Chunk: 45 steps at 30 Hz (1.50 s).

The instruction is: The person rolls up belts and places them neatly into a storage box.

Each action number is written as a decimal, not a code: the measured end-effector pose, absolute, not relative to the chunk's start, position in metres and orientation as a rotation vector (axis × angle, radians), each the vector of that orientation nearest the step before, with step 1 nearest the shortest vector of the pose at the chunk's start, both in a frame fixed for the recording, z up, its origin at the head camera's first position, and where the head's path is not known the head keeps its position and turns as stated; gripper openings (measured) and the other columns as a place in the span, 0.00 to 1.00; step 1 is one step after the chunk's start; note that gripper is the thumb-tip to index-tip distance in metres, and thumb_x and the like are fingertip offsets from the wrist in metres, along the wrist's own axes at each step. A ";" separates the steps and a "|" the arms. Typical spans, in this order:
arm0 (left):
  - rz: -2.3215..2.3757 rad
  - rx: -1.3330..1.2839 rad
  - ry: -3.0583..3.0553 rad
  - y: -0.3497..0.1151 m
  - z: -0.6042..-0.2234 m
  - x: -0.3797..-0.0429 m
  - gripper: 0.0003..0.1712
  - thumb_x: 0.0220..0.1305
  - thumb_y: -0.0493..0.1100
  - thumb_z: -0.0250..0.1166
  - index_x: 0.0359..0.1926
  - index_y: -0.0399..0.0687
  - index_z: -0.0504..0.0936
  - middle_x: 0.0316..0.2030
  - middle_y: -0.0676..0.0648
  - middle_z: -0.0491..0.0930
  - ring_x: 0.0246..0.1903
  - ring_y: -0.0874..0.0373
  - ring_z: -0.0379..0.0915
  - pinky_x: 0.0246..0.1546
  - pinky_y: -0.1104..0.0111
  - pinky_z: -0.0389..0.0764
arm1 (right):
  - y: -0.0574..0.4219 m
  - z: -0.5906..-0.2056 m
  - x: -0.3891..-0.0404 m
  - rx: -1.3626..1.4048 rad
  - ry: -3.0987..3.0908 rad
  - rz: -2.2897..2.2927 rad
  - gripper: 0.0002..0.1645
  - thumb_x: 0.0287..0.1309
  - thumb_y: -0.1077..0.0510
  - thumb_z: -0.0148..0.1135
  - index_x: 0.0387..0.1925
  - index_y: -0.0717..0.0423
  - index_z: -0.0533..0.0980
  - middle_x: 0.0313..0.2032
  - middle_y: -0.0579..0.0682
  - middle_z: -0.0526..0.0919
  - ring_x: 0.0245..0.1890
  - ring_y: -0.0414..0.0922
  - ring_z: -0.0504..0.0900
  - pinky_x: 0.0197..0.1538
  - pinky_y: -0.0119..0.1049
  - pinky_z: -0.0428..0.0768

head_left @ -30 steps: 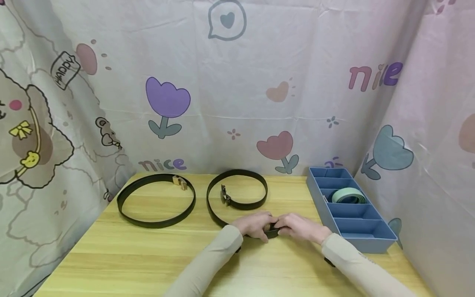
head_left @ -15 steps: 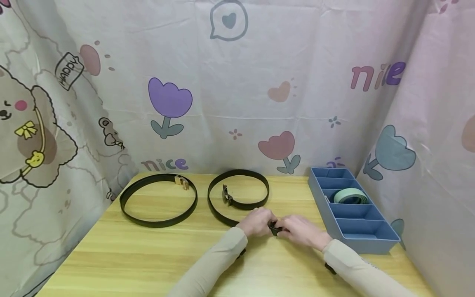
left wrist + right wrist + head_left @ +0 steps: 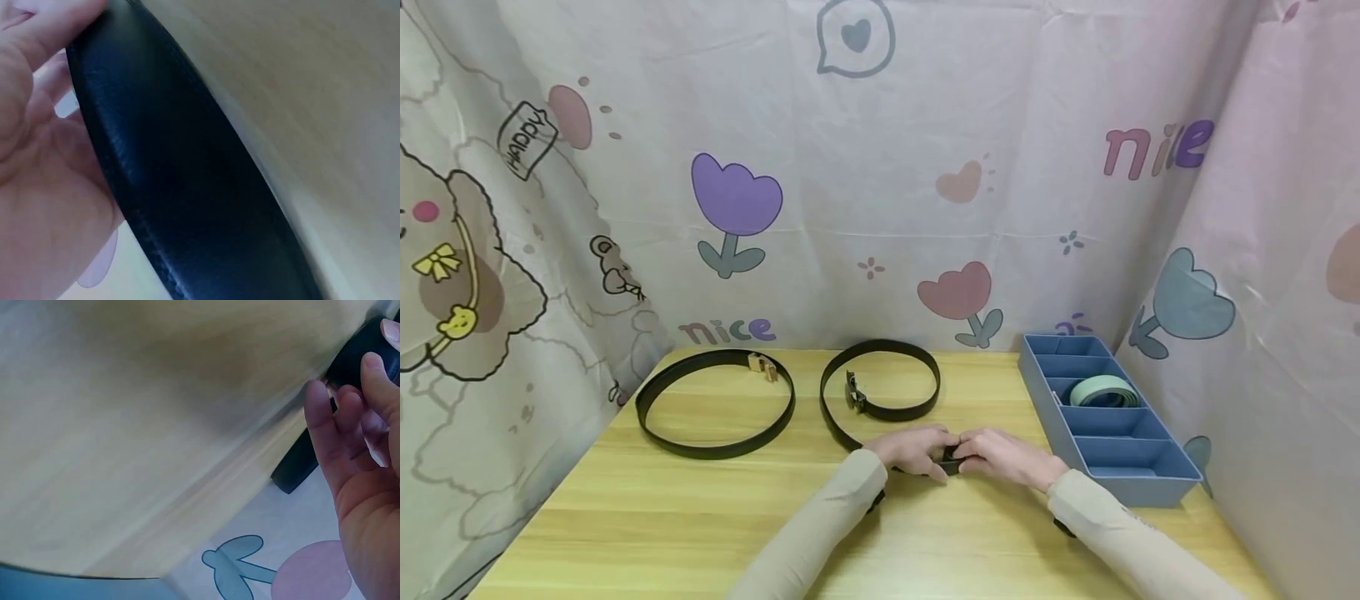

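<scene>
Both of your hands are at the near centre of the worktop (image 3: 625, 508), just beside each other, working on one black belt with a dark buckle (image 3: 901, 413). Your left hand (image 3: 917, 450) holds the strap; the left wrist view shows the thumb across one face and fingers behind the other. Your right hand (image 3: 1003, 458) pinches the curled near end between thumb and fingers, with little gap; the curl shows as a small dark roll between the two hands. From there the belt runs left and sweeps round in a wide loop on the far side, standing on edge. Its dark buckle (image 3: 854, 394) lies inside that loop, towards the left.

To the left, well apart from your hands, a second black belt (image 3: 715, 452) stands on edge in one large ring, its gold-coloured buckle (image 3: 762, 364) at the far right of the ring. To the right is a blue-grey divided box (image 3: 1150, 492) with five compartments in a row from far to near. A mint-green belt (image 3: 1103, 386) sits coiled in the middle one. A printed curtain (image 3: 850, 183) with tulips and lettering hangs behind the worktop and down both sides.
</scene>
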<state>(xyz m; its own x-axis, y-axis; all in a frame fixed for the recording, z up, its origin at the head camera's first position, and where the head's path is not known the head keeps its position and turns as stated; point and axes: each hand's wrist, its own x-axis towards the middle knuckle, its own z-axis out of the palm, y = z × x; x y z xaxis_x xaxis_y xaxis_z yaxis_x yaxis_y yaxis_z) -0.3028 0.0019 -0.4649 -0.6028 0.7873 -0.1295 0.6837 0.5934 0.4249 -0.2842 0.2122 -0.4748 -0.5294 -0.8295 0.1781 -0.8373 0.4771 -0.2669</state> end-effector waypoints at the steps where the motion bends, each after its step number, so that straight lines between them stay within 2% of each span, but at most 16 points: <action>1: 0.504 1.196 2.514 0.001 -0.464 -0.303 0.32 0.57 0.47 0.73 0.63 0.57 0.76 0.48 0.55 0.76 0.46 0.66 0.70 0.52 0.74 0.70 | 0.213 -0.474 -0.285 1.526 -2.667 0.505 0.08 0.64 0.57 0.62 0.41 0.44 0.84 0.40 0.40 0.82 0.41 0.30 0.78 0.46 0.28 0.80; 5: 0.537 1.183 2.568 0.003 -0.465 -0.304 0.29 0.55 0.44 0.74 0.60 0.56 0.79 0.51 0.54 0.81 0.49 0.66 0.73 0.55 0.72 0.72 | 0.213 -0.475 -0.287 1.543 -2.639 0.487 0.08 0.64 0.57 0.62 0.42 0.43 0.83 0.40 0.39 0.83 0.41 0.30 0.79 0.46 0.27 0.80; 8: 0.553 1.135 2.617 0.006 -0.467 -0.302 0.26 0.53 0.43 0.75 0.55 0.56 0.83 0.50 0.55 0.83 0.46 0.68 0.75 0.53 0.74 0.73 | 0.212 -0.475 -0.282 1.474 -2.659 0.434 0.07 0.62 0.57 0.64 0.40 0.43 0.83 0.38 0.38 0.82 0.38 0.29 0.78 0.44 0.27 0.79; 11: 0.526 1.133 2.675 0.011 -0.467 -0.299 0.16 0.52 0.44 0.75 0.45 0.55 0.86 0.40 0.58 0.84 0.38 0.70 0.74 0.44 0.76 0.74 | 0.205 -0.473 -0.274 1.348 -2.698 0.355 0.03 0.60 0.57 0.66 0.33 0.43 0.82 0.32 0.37 0.81 0.31 0.29 0.75 0.36 0.27 0.77; 13: 0.504 1.137 2.724 0.014 -0.466 -0.297 0.09 0.52 0.45 0.75 0.35 0.55 0.86 0.32 0.60 0.82 0.32 0.69 0.71 0.36 0.77 0.72 | 0.199 -0.470 -0.268 1.260 -2.732 0.339 0.04 0.59 0.56 0.66 0.29 0.44 0.80 0.28 0.37 0.79 0.27 0.30 0.71 0.31 0.27 0.74; 16: 0.487 1.124 2.777 0.017 -0.466 -0.294 0.09 0.50 0.45 0.76 0.25 0.55 0.82 0.24 0.61 0.76 0.26 0.68 0.68 0.28 0.76 0.68 | 0.194 -0.468 -0.262 1.199 -2.757 0.376 0.08 0.60 0.57 0.65 0.26 0.46 0.78 0.24 0.38 0.78 0.24 0.31 0.69 0.28 0.27 0.71; 18: 0.494 1.101 2.778 0.017 -0.465 -0.293 0.09 0.50 0.46 0.76 0.25 0.56 0.82 0.24 0.61 0.76 0.26 0.68 0.67 0.27 0.77 0.67 | 0.194 -0.468 -0.262 1.224 -2.747 0.403 0.08 0.60 0.59 0.65 0.26 0.46 0.79 0.25 0.40 0.79 0.25 0.32 0.70 0.29 0.27 0.72; 20: 0.495 1.112 2.738 0.017 -0.466 -0.293 0.10 0.50 0.46 0.77 0.32 0.56 0.84 0.27 0.61 0.78 0.28 0.68 0.69 0.30 0.77 0.69 | 0.199 -0.470 -0.266 1.294 -2.712 0.410 0.07 0.60 0.60 0.65 0.28 0.46 0.80 0.29 0.40 0.81 0.29 0.32 0.74 0.33 0.28 0.76; 22: 0.467 1.148 2.684 0.015 -0.466 -0.294 0.18 0.49 0.46 0.78 0.42 0.58 0.84 0.32 0.61 0.79 0.32 0.68 0.69 0.35 0.77 0.70 | 0.205 -0.472 -0.270 1.385 -2.663 0.390 0.06 0.60 0.61 0.65 0.32 0.45 0.82 0.33 0.40 0.83 0.34 0.32 0.77 0.39 0.29 0.79; 25: 0.442 1.175 2.598 0.010 -0.465 -0.297 0.32 0.49 0.45 0.78 0.57 0.62 0.79 0.38 0.59 0.76 0.38 0.67 0.68 0.40 0.76 0.70 | 0.212 -0.474 -0.277 1.497 -2.606 0.372 0.06 0.61 0.59 0.64 0.37 0.45 0.84 0.38 0.40 0.84 0.39 0.31 0.79 0.45 0.30 0.80; 29: 0.488 1.119 2.582 0.008 -0.465 -0.299 0.37 0.49 0.41 0.78 0.62 0.59 0.77 0.45 0.57 0.80 0.41 0.68 0.71 0.46 0.76 0.72 | 0.216 -0.472 -0.281 1.565 -2.585 0.384 0.08 0.63 0.56 0.63 0.41 0.42 0.84 0.39 0.39 0.84 0.39 0.31 0.78 0.44 0.27 0.79; 32: 0.522 1.078 2.627 0.011 -0.466 -0.298 0.35 0.48 0.40 0.78 0.61 0.54 0.79 0.49 0.54 0.83 0.43 0.69 0.74 0.51 0.75 0.74 | 0.217 -0.472 -0.280 1.542 -2.585 0.375 0.08 0.62 0.56 0.63 0.42 0.41 0.83 0.40 0.38 0.84 0.39 0.31 0.78 0.45 0.28 0.79; 34: 0.514 1.070 2.664 0.012 -0.465 -0.298 0.33 0.48 0.41 0.78 0.58 0.56 0.81 0.49 0.55 0.83 0.43 0.68 0.74 0.51 0.75 0.74 | 0.215 -0.472 -0.278 1.485 -2.592 0.342 0.07 0.61 0.56 0.64 0.40 0.41 0.83 0.38 0.38 0.83 0.38 0.32 0.78 0.43 0.30 0.80; 38: 0.564 1.037 2.713 0.014 -0.466 -0.296 0.26 0.42 0.41 0.80 0.47 0.59 0.87 0.42 0.60 0.85 0.38 0.69 0.73 0.45 0.75 0.74 | 0.203 -0.472 -0.266 1.257 -2.667 0.294 0.01 0.59 0.53 0.67 0.32 0.43 0.82 0.30 0.37 0.82 0.29 0.31 0.75 0.33 0.30 0.76; 41: 0.621 1.000 2.752 0.014 -0.466 -0.293 0.19 0.39 0.41 0.82 0.36 0.60 0.89 0.32 0.63 0.84 0.32 0.69 0.72 0.38 0.76 0.73 | 0.191 -0.472 -0.256 1.087 -2.717 0.292 0.06 0.58 0.52 0.68 0.27 0.45 0.81 0.24 0.38 0.80 0.23 0.32 0.71 0.26 0.31 0.71; 45: 0.660 0.936 2.797 0.013 -0.465 -0.291 0.13 0.37 0.44 0.83 0.27 0.61 0.88 0.24 0.65 0.80 0.26 0.68 0.69 0.30 0.76 0.71 | 0.181 -0.472 -0.250 0.989 -2.760 0.358 0.08 0.58 0.53 0.68 0.24 0.46 0.80 0.20 0.40 0.78 0.19 0.33 0.68 0.22 0.30 0.66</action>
